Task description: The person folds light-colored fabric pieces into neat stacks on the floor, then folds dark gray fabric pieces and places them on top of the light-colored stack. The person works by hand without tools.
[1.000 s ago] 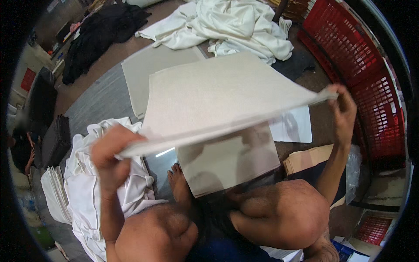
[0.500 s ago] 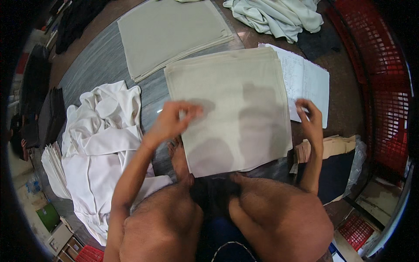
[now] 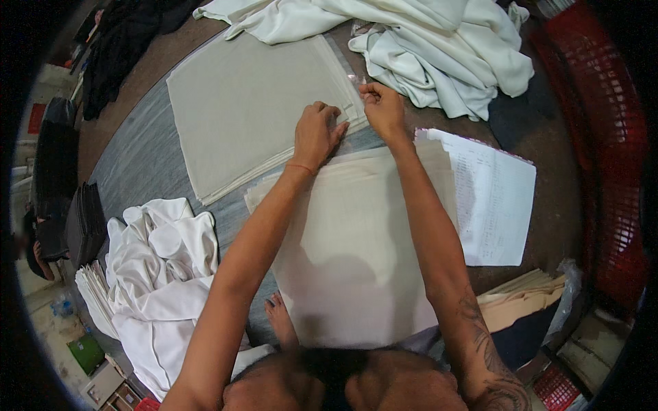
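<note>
Both my arms reach forward over a near stack of beige cloth sheets [image 3: 343, 240]. My left hand [image 3: 318, 135] rests at the near right corner of a far stack of beige cloth sheets [image 3: 253, 103], its thumb and fingers apart. Just right of that corner is my right hand [image 3: 384, 111], closed in a pinch with its fingertips together. What the pinch holds, if anything, is too small to make out. The far stack's layered edges show along its right and near sides.
White cloth [image 3: 164, 267] lies heaped at the left, and more pale cloth [image 3: 439, 61] is crumpled at the far right. An open notebook [image 3: 497, 205] lies right of the near stack. Folded peach cloth [image 3: 524, 301] sits at the lower right. Red plastic crates [image 3: 603, 151] stand along the right.
Both hands have moved forward from beside the near stack to the far stack's right corner. The right hand has closed into a pinch. My view has tilted farther ahead.
</note>
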Demonstrator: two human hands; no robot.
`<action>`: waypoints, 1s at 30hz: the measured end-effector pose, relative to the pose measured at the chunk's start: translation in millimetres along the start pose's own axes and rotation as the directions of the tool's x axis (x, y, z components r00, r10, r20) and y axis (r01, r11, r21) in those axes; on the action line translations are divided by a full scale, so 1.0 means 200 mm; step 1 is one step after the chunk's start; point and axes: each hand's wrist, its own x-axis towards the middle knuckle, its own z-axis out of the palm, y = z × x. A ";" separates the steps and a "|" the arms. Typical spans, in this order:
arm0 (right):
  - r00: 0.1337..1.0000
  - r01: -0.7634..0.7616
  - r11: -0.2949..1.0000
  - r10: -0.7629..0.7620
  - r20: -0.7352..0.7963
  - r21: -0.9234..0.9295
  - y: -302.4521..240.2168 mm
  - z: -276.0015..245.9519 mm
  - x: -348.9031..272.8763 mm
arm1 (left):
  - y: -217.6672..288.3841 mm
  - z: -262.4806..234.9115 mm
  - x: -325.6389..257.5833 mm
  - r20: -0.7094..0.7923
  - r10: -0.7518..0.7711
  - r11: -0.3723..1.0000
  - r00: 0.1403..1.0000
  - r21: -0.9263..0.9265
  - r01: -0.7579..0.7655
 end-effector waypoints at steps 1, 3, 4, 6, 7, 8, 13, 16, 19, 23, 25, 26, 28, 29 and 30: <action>1.000 -0.006 1.000 0.006 0.003 0.004 0.03 0.03 0.01 | 0.00 0.01 0.00 -0.008 -0.035 0.999 0.999 -0.022 0.035; 1.000 -0.010 1.000 0.011 -0.023 0.017 0.05 0.09 -0.02 | -0.01 0.01 0.00 -0.044 -0.077 0.997 0.996 -0.031 0.075; 0.998 -0.009 1.000 0.011 -0.056 0.023 0.05 0.11 -0.04 | -0.02 0.01 0.00 -0.033 -0.122 0.991 0.992 -0.055 0.121; 0.995 0.007 1.000 -0.005 -0.103 0.019 0.06 0.13 -0.04 | -0.02 0.02 0.03 -0.010 -0.195 0.975 0.981 -0.112 0.193; 0.994 0.018 1.000 -0.017 -0.109 0.011 0.07 0.13 -0.04 | -0.01 0.02 0.03 -0.014 -0.184 0.978 0.983 -0.107 0.181; 0.993 0.032 0.999 -0.031 -0.116 0.001 0.08 0.13 -0.03 | 0.01 0.02 0.03 -0.036 -0.182 0.982 0.983 -0.059 0.180; 0.990 0.074 0.996 -0.067 -0.123 0.046 0.12 0.12 -0.02 | 0.05 0.07 0.03 -0.138 -0.165 0.986 0.977 0.007 0.167; 0.996 -0.016 0.998 0.022 -0.089 0.062 0.10 0.12 -0.03 | -0.03 0.06 0.03 -0.081 -0.326 0.932 0.942 -0.197 0.306; 0.993 -0.071 0.991 0.081 -0.083 0.113 0.12 0.12 -0.02 | -0.08 -0.01 0.10 0.089 -0.437 0.846 0.895 -0.298 0.442; 0.994 -0.028 0.992 0.040 -0.100 0.120 0.12 0.13 -0.02 | -0.15 -0.06 0.14 0.276 -0.486 0.714 0.829 -0.421 0.559; 0.994 -0.027 0.991 0.041 -0.105 0.131 0.11 0.14 -0.03 | -0.22 -0.07 0.12 0.336 -0.506 0.605 0.795 -0.519 0.604; 0.993 -0.028 0.991 0.043 -0.112 0.132 0.11 0.13 -0.03 | -0.21 -0.08 0.12 0.358 -0.518 0.551 0.777 -0.555 0.623; 0.989 0.001 0.996 0.012 -0.145 0.087 0.13 0.12 -0.02 | -0.20 -0.09 0.13 0.393 -0.515 0.486 0.762 -0.599 0.637; 0.988 0.016 0.997 -0.005 -0.157 0.070 0.12 0.12 -0.02 | -0.21 -0.10 0.13 0.399 -0.507 0.478 0.764 -0.607 0.635; 0.989 0.028 0.997 -0.018 -0.145 0.067 0.12 0.12 -0.01 | -0.21 -0.10 0.13 0.406 -0.499 0.471 0.766 -0.615 0.632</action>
